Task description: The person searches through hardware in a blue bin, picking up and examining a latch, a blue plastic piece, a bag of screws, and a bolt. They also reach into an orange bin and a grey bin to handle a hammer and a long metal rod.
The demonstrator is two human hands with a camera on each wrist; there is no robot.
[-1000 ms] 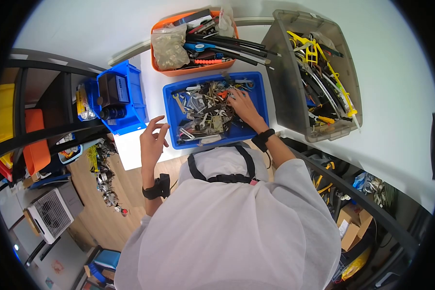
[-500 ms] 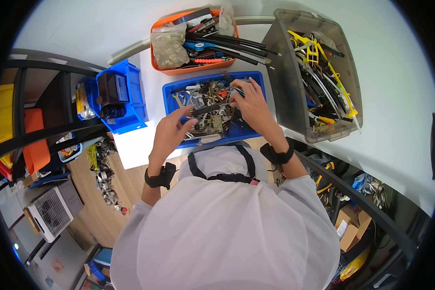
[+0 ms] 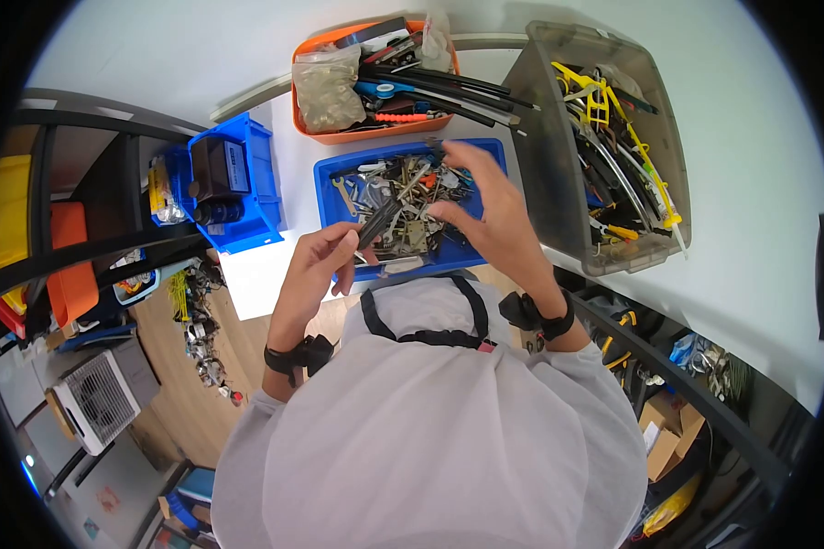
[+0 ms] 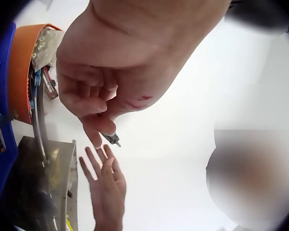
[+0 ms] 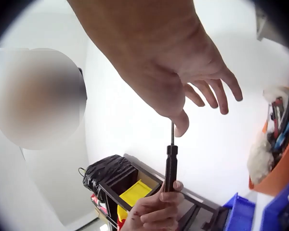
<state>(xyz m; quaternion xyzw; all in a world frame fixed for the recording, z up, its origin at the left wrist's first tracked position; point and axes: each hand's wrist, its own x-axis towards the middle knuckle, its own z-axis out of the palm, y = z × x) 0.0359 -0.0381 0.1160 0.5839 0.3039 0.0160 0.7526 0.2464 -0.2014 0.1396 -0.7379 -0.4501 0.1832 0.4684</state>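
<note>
In the head view my left hand grips a screwdriver with a dark handle, above the near left part of a blue tray. Its thin metal shaft points away from me. The right wrist view shows the fingers curled round the ribbed black handle and the shaft passing behind my right thumb. Holding nothing, my right hand is raised over the tray's right side with its fingers spread. Under both hands, the tray holds a jumble of wrenches, bits and small metal parts.
Behind the tray stands an orange bin with black rods poking out to the right. A tall grey bin of tools is at the right. To the left, a blue bin holds dark bottles, beside a black shelf rack.
My right hand has come up out of the tray's contents, then away from the screwdriver. The left hand has moved from beside the tray to over it and now holds the screwdriver alone.
</note>
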